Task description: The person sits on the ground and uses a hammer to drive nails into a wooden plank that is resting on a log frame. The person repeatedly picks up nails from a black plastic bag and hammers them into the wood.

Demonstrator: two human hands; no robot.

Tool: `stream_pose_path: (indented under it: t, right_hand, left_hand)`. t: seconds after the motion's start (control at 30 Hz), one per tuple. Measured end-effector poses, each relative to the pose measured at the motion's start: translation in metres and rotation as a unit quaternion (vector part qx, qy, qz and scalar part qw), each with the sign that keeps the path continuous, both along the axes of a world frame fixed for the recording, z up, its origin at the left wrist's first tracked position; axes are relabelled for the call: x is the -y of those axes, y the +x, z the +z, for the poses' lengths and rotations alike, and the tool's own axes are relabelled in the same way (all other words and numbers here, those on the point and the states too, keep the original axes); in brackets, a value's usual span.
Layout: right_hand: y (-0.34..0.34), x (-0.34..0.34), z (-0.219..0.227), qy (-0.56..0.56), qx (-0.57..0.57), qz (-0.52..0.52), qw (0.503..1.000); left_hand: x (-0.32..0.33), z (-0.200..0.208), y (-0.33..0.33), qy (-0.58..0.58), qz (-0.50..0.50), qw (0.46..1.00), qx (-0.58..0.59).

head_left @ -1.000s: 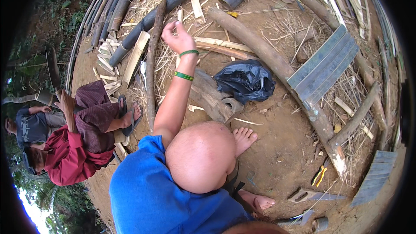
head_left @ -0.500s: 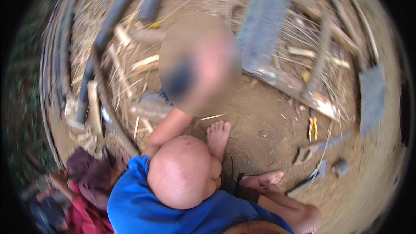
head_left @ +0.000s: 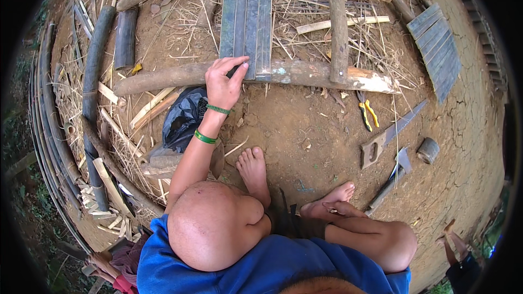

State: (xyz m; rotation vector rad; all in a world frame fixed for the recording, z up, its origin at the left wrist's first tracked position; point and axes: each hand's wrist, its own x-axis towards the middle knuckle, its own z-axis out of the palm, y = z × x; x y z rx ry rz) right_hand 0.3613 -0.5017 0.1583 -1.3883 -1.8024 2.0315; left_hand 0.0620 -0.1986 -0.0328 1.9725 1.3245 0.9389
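Note:
My left hand (head_left: 223, 84) reaches forward with its thumb and fingers closed at the near end of a dark split-bamboo panel (head_left: 248, 13). The panel's strips lie side by side and rest across a round wooden pole (head_left: 305, 73). Part of that end is hidden behind my fingers. Two green wristbands are on my left wrist. My right hand does not show. A crumpled black plastic bag (head_left: 184, 120) lies beside my left forearm.
Pliers (head_left: 368, 115), a handsaw (head_left: 389, 136), a hatchet-like tool (head_left: 389, 179) and a short cylinder (head_left: 428, 150) lie to my right. A second bamboo panel (head_left: 437, 49) leans further right. Bamboo poles (head_left: 97, 76) lie left. Other people (head_left: 106, 267) appear at the lower edges.
The view has turned and sharpened, so the panel, poles and tools sit further left or higher. My left hand, blurred before, now shows at the panel's near end.

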Motion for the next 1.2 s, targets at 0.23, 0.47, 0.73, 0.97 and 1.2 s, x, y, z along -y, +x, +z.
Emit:
stream_pose_path:
  t: [0.23,0.47,0.73,0.97,1.2]
  right_hand:
    - [0.002,-0.012,0.007,0.034,0.005,0.027,0.999]
    - [-0.002,-0.017,0.007,0.047,0.005,0.065,0.997]
    - [-0.006,-0.033,0.009,0.078,0.015,0.079,0.994]
    - [-0.006,-0.042,0.024,0.121,0.033,0.05,0.991]
    - [0.008,-0.044,0.046,0.179,0.084,-0.011,0.98]
  left_hand:
    - [-0.001,-0.01,-0.006,0.041,-0.017,0.998,-0.04]
    - [0.003,-0.014,-0.002,0.102,-0.012,0.994,-0.044]
    - [0.006,-0.025,-0.002,0.118,0.003,0.991,-0.064]
    - [0.003,-0.024,-0.006,0.09,0.021,0.995,-0.041]
    - [0.005,-0.03,-0.006,0.116,0.0,0.993,-0.039]
